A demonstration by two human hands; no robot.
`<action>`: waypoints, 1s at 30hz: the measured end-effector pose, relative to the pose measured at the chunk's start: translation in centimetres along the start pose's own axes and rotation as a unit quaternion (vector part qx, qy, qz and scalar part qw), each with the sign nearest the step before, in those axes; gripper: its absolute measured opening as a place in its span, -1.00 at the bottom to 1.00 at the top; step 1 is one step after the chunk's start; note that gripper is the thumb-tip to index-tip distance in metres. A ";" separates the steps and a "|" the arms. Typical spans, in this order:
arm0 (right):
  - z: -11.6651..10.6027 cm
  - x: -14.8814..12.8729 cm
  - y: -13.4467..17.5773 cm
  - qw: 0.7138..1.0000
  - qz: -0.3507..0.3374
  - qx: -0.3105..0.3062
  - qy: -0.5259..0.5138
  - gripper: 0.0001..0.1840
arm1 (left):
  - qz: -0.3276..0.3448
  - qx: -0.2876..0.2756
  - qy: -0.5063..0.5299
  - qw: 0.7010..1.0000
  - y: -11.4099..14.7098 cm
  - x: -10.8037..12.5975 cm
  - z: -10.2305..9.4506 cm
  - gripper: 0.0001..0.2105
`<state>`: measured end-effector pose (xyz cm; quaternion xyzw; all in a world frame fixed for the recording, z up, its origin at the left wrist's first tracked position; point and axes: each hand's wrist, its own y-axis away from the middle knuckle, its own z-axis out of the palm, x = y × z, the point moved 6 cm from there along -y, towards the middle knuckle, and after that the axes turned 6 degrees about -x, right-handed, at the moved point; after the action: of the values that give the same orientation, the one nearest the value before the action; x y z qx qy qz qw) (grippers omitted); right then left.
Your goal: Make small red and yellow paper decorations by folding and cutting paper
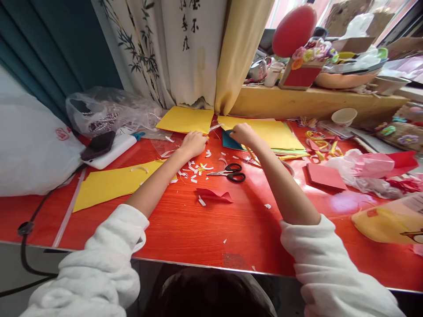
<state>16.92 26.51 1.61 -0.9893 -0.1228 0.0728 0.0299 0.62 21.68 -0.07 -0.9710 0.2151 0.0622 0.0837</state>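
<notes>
Both of my arms reach across the red table to its far side. My left hand (194, 144) rests at the near edge of a yellow paper sheet (187, 119), its fingers curled together; what they hold, if anything, is hidden. My right hand (245, 133) is closed over the left end of a stack of yellow paper (271, 134), with the corner of a teal sheet (230, 140) showing beneath. Its fingertips are hidden too. Black-handled scissors (234, 172) lie between my arms beside white and yellow paper scraps (194, 169). A curled red paper piece (214, 195) lies nearer me.
Left are another yellow sheet (112, 185), a phone (98, 145) on a white box (114, 152), and a white plastic bag (33, 145). Right are red paper squares (325, 176), crumpled pink paper (373, 165) and a yellowish container (386, 222). A cluttered ledge (280, 99) runs behind.
</notes>
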 end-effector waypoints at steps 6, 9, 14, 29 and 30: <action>-0.1 4.0 1.1 0.990 0.047 0.038 -0.130 -0.77 | 0.010 0.000 0.004 1.000 -0.8 0.8 0.5 -0.66; 0.3 4.8 1.3 0.980 0.057 0.049 -0.185 -0.79 | 0.020 0.008 0.005 1.000 -1.4 1.6 0.7 -0.63; 0.3 5.1 1.3 0.971 0.059 0.057 -0.223 -0.79 | 0.054 0.005 0.015 0.998 -2.2 2.9 0.8 -0.60; -4.3 2.7 6.1 0.991 -0.035 -0.018 -0.130 -0.30 | 0.170 -0.142 0.122 0.967 3.6 5.0 -6.7 -0.68; -5.1 4.4 6.8 0.993 -0.010 -0.015 -0.121 -0.41 | 0.202 -0.181 0.127 0.954 5.2 6.0 -6.9 -0.70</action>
<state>23.57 20.77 5.47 -0.9723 -0.1368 0.1895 0.0003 4.36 13.28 5.06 -0.9062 0.4003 -0.0078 -0.1358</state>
